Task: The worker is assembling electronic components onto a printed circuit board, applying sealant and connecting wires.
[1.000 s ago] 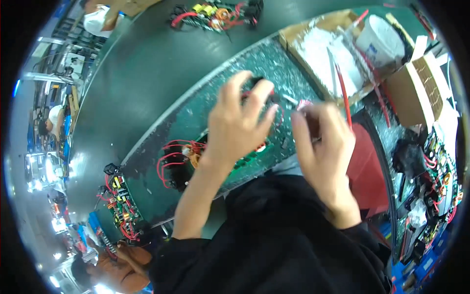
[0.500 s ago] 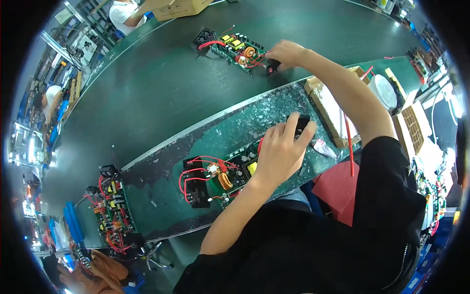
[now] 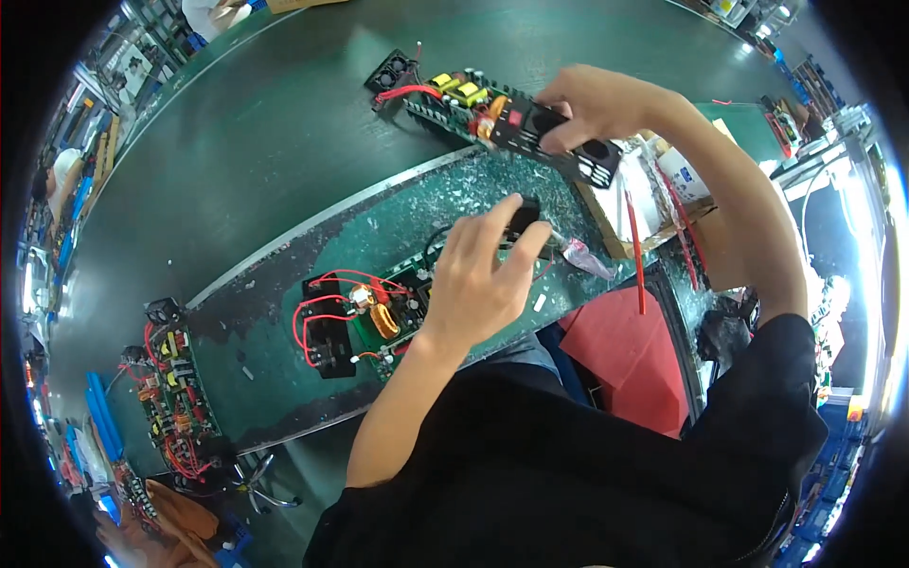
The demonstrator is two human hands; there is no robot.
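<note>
My right hand (image 3: 606, 109) grips a black end panel (image 3: 549, 142) with a red switch and cut-outs. It is held tilted at the right end of a circuit board (image 3: 440, 106), which has yellow transformers, copper coils and a small black fan (image 3: 393, 72) at its left end. Nearer me, my left hand (image 3: 473, 279) has its thumb and fingers around a small black boxy part (image 3: 524, 218). That hand partly covers a second circuit board (image 3: 388, 317), from which red wires run to a black panel (image 3: 329, 331) at its left.
A third wired board (image 3: 180, 398) lies at the bench's left end. To the right sit a cardboard tray (image 3: 606, 222), red tubes (image 3: 635, 251) and a red sheet (image 3: 630, 355). The green conveyor belt (image 3: 246, 142) runs along the far side; other people work at the left.
My right hand has lifted the black panel and turned it so its face shows, bringing it toward me. My left hand stays around the black boxy part. The whole view has shifted.
</note>
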